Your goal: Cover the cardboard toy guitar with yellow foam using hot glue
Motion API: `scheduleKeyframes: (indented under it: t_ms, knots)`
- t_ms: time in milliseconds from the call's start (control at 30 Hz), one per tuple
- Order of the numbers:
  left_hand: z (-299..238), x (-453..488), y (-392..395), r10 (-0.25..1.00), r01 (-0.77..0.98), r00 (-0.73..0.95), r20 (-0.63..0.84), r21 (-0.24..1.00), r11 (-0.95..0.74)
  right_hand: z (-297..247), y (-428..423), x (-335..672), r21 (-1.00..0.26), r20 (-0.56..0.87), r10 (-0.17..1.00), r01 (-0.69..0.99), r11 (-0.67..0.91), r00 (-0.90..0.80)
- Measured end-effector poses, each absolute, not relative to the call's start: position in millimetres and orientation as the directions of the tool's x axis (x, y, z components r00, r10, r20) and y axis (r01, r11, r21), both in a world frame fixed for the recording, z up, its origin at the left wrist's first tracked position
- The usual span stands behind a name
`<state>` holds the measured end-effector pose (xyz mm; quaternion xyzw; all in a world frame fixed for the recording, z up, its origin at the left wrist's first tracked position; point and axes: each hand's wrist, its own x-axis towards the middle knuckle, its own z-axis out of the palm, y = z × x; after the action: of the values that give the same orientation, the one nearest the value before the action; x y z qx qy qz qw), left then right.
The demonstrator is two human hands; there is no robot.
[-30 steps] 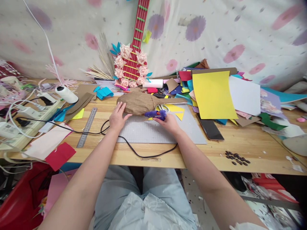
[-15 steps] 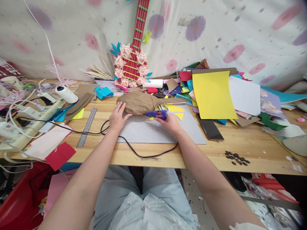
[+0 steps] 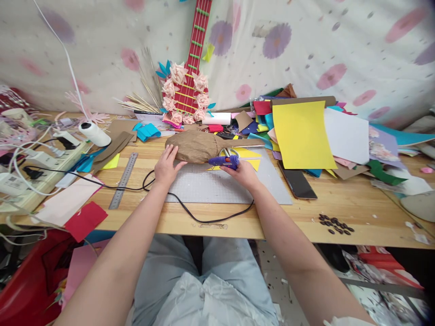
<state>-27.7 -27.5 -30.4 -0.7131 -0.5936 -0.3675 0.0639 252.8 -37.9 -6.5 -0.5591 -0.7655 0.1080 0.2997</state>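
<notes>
A brown, paper-covered guitar shape (image 3: 195, 146) with a rounded body and a long neck lies across the grey cutting mat (image 3: 217, 188), its neck pointing right. My left hand (image 3: 166, 166) grips the near left edge of the body, fingers on top and thumb along the near side. In my right hand (image 3: 244, 174) is a blue hot glue gun (image 3: 222, 161), its nozzle at the near right edge of the body. A clear glue stick sticks out of its rear. Scissors handles (image 3: 225, 152) and a yellow paper piece (image 3: 253, 159) show behind the gun.
A black cord (image 3: 200, 222) loops over the mat toward a power strip (image 3: 61, 167) at left. A steel ruler (image 3: 123, 181) lies left; a phone (image 3: 299, 182), paper sheets (image 3: 302, 136) and small dark beads (image 3: 335, 224) lie right. A red flowered guitar (image 3: 186, 93) stands behind.
The glue gun and my right hand have shifted slightly right along the near edge of the brown body. My left hand has stayed in place.
</notes>
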Motion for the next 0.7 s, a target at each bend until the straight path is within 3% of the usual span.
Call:
scheduleKeyframes:
  t_ms: [500,700]
  knots:
    - [-31.0,-28.0,-27.6,0.79,0.896,0.031,0.612,0.333,-0.293,-6.3,-36.7,255.1,-0.451,0.312,0.934,0.838,0.307,-0.174]
    - [-32.6,-28.6,-26.5,0.782,0.894,0.033,0.622,0.331,-0.301,-4.9,-39.4,250.0,-0.493,0.319,0.926,0.8,0.342,-0.199]
